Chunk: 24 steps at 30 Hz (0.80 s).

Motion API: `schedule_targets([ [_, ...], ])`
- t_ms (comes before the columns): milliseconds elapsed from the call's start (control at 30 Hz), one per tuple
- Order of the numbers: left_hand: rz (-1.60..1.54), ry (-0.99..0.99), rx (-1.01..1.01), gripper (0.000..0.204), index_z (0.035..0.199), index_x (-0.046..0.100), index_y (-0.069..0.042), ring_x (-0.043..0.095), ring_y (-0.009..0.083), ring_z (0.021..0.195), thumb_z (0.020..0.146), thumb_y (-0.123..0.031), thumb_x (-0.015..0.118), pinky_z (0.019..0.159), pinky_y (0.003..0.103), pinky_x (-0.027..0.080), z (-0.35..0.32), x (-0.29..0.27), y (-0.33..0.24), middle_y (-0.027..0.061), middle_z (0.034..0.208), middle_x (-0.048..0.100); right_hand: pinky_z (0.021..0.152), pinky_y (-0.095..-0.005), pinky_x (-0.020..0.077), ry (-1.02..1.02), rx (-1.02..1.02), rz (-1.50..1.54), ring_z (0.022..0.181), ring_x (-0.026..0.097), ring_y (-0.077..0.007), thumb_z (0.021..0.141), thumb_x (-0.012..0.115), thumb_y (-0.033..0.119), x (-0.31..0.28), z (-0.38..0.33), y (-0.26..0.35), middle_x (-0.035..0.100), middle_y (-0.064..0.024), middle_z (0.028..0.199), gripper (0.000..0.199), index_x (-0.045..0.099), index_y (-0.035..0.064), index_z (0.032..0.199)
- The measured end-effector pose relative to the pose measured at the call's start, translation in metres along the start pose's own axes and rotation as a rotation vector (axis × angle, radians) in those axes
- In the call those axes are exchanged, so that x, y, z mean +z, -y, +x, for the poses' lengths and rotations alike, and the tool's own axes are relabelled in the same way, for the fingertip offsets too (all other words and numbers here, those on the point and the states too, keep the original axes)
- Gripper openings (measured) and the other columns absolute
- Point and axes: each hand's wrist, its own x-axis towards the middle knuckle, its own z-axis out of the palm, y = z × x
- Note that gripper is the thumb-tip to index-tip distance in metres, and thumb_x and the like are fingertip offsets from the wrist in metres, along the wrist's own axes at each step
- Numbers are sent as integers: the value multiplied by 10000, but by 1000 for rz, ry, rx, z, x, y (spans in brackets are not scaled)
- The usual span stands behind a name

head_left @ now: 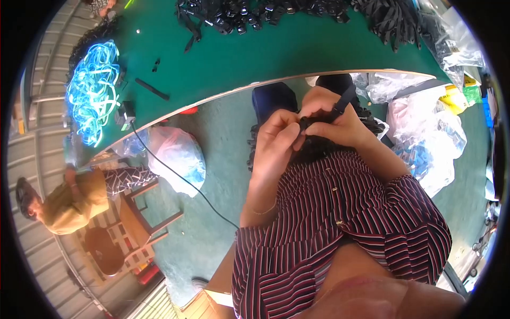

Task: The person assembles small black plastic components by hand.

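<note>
In front of my chest, just below the table's front edge, my two hands meet over a black strap with a small dark fitting on it. My left hand is closed, its thumb and fingertips pinching the fitting's near end. Curled round the strap is my right hand, its thumb pressed toward the same spot. One strap end sticks up past the right fingers. The fingers hide most of the fitting, so its exact kind does not show. More black straps lie bunched on my lap beneath the hands.
On the green table lie a heap of black buckled straps, a bundle of black straps and bright blue bands. A black cable hangs across the left. Plastic bags flank me. A person sits at far left.
</note>
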Motion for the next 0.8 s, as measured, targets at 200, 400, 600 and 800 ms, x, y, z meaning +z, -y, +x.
schedule_targets([
  [200, 32, -7, -15, 85, 860, 489, -36, 425, 61, 617, 871, -116, 516, 529, 182, 325, 3, 0, -3, 15, 772, 507, 657, -282, 428, 42, -196, -260, 780, 529, -204, 666, 722, 44, -11, 4, 4, 526, -93, 864, 288, 586, 23, 919],
  [400, -52, 62, -43, 90, 925, 465, -53, 426, 67, 646, 857, -31, 519, 576, 190, 387, 12, 2, 4, 26, 865, 509, 678, -298, 459, 37, -188, -386, 779, 552, -221, 703, 699, 63, -9, 2, 2, 537, -99, 886, 248, 585, 26, 919],
  [600, 25, -65, 52, 234, 957, 465, -63, 489, 77, 708, 793, 75, 560, 669, 206, 453, 19, -7, 8, 37, 881, 522, 637, -255, 435, -258, -230, -469, 721, 538, -170, 812, 612, 119, -15, 2, 1, 543, -78, 862, 133, 566, 17, 885],
  [800, 527, -47, 210, 210, 866, 540, -21, 562, 77, 734, 725, 28, 687, 645, 201, 475, 7, -9, 10, 22, 835, 561, 511, -211, 354, 83, 511, -36, 564, 436, -36, 862, 548, 169, -11, 1, 12, 486, 18, 579, 202, 557, 17, 729],
])
